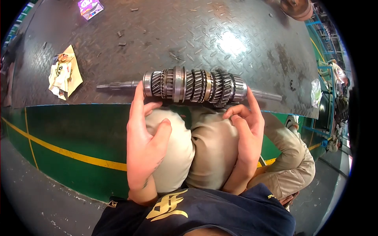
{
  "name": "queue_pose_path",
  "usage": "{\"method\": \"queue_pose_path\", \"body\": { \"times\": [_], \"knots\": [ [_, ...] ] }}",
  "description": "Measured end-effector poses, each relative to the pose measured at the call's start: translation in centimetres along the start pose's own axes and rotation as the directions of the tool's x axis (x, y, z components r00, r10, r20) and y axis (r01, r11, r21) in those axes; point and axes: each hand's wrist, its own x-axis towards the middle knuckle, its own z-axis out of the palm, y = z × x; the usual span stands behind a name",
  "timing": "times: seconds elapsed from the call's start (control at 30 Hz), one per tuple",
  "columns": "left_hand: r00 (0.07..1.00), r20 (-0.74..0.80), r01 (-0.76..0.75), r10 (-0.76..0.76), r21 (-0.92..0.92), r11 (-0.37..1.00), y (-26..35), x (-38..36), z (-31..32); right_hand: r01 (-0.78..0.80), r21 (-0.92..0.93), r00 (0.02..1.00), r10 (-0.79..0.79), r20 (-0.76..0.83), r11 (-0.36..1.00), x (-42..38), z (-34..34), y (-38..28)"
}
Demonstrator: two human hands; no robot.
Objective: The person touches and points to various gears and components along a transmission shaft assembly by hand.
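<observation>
A metal gear shaft (180,84) lies sideways along the near edge of the steel table, with several helical gears and rings packed on its middle. Its thin splined ends stick out to the left and right. My left hand (146,145) is at the left end of the gear stack, index finger stretched up against or just beside the end ring, thumb apart. At the other end, my right hand (250,131) has its index finger at the last collar, while its thumb and another finger are bent near each other below the gears. Neither hand wraps around the shaft.
The dark tread-plate table (157,43) carries torn brown paper (66,72), a purple box (90,8), a clear plastic bag (316,93) and small metal bits. A rusty round part (297,8) sits far right. Another person's bent leg (293,157) is close on my right.
</observation>
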Motion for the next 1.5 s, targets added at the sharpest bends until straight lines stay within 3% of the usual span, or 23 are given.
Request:
{"method": "queue_pose_path", "body": {
  "times": [0.53,0.6,0.8,1.3,1.5],
  "knots": [
    [1.0,-0.017,-0.019,0.02,0.009,1.0,0.1,0.2,0.1,-0.008,0.007,1.0,0.008,0.012,1.0,0.1,-0.2,0.0],
    [0.995,0.014,0.097,-0.096,-0.157,0.983,0.2,0.3,-0.2,-0.006,-0.006,1.0,0.006,0.014,1.0,0.1,-0.3,0.0],
    [0.996,-0.008,0.085,-0.087,-0.178,0.98,0.4,0.4,0.2,0.011,-0.016,1.0,-0.011,-0.01,1.0,0.2,-0.1,0.2],
    [0.997,-0.071,0.029,-0.038,-0.123,0.992,-0.7,0.7,0.0,0.033,-0.156,0.998,-0.04,-0.041,0.987,0.1,0.1,-0.2],
    [0.997,-0.072,0.011,-0.017,-0.075,0.997,-0.8,0.8,-0.2,0.029,-0.086,1.0,-0.029,-0.006,0.996,0.2,0.0,0.1]
  ]
}}
